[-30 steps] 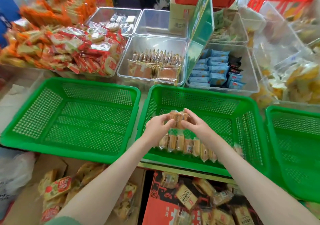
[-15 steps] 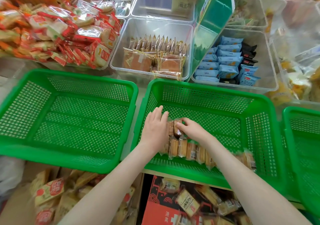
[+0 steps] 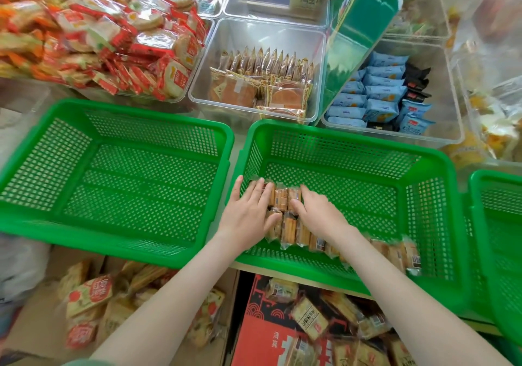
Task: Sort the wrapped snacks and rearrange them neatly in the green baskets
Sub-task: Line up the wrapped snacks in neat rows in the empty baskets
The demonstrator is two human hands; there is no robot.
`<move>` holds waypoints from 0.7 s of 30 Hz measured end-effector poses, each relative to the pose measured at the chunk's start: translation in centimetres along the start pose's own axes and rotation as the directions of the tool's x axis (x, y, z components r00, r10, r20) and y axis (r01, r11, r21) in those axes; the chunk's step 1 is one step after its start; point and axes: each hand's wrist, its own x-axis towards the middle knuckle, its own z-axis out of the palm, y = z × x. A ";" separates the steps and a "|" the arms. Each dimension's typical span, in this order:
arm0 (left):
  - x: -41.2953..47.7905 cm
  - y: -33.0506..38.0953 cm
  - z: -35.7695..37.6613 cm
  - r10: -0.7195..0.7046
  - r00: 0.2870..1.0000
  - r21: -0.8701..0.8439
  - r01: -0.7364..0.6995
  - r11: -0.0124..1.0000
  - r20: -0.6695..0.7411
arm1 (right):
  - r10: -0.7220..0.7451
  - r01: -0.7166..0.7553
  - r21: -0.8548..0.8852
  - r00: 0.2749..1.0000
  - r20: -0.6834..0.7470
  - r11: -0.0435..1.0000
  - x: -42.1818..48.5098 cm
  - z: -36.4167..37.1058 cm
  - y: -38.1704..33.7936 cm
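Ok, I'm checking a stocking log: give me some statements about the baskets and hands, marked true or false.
1. Both the left hand and the right hand rest on wrapped snacks in the middle green basket. True.
2. The left green basket holds a row of snacks. False: no snacks show in it.
3. Blue packs lie in a clear bin behind the middle basket. True.
4. The snacks fill the middle basket's far right corner. False: they sit along its near side.

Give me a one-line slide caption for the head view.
Left hand and right hand rest on wrapped snacks forming a second row in the middle green basket.
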 end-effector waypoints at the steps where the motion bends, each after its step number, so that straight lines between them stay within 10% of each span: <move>1: -0.4 0.1 0.0 0.007 0.997 -0.072 -0.013 0.997 -0.075 | -0.024 0.021 -0.082 0.999 -0.045 0.996 -0.8 0.1 0.1; 10: -13.5 5.2 3.9 0.167 0.857 -0.287 -0.338 0.896 -0.488 | -0.432 0.410 -0.154 0.771 -0.467 0.899 -15.2 5.7 1.7; 16: -23.5 7.2 11.3 0.451 0.866 -0.206 -0.492 0.846 -0.216 | -0.455 0.407 -0.275 0.879 -0.141 0.871 -22.9 15.3 5.5; 21: -26.7 8.4 14.8 0.715 0.695 -0.052 -0.713 0.699 0.075 | -0.377 0.431 -0.413 0.902 0.209 0.802 -23.0 20.0 6.9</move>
